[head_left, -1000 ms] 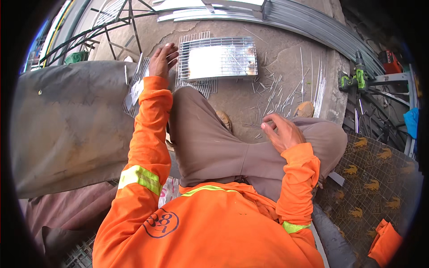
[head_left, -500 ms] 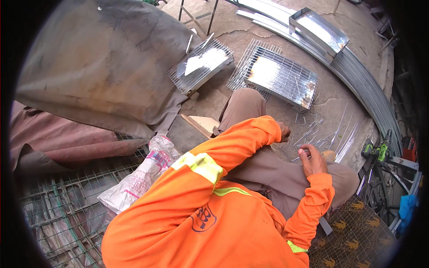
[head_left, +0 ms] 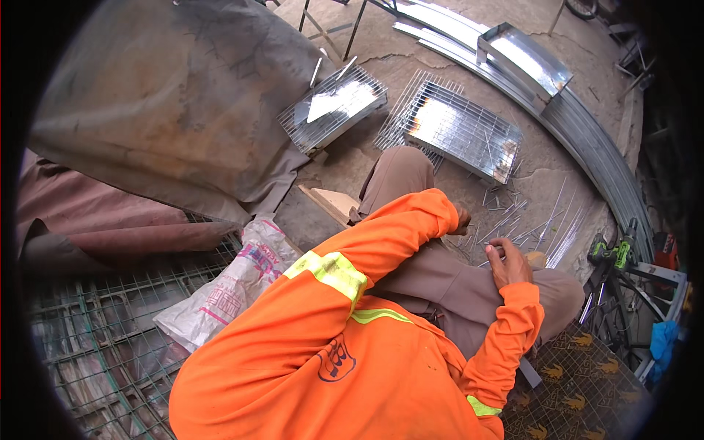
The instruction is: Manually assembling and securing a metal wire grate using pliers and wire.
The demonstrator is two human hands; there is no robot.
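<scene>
I sit with my legs folded, in orange sleeves. My left hand [head_left: 461, 220] is bent in beside my raised knee; the sleeve and leg hide most of its fingers. Over my other leg, my right hand [head_left: 512, 264] has thumb and fingers curled toward each other; what they may hold is too small to name. Short thin metal rods [head_left: 506, 221] lie scattered on the ground just past both hands. Beyond my knee, a wire grid [head_left: 469, 121] lies over a shiny sheet-metal tray [head_left: 455, 157], with another wire grid [head_left: 392, 130] partly under it.
At left stand a second grid-topped metal tray [head_left: 334, 126] and a brown tarp [head_left: 169, 110]. A white sack [head_left: 220, 293] lies by my left arm. Long metal strips [head_left: 598, 136] curve along the right, under an open metal box [head_left: 524, 62]. A green drill [head_left: 623, 249] stands far right.
My right hand has shifted slightly left, its fingers still curled. My left hand has barely moved. The view has tilted a little.
</scene>
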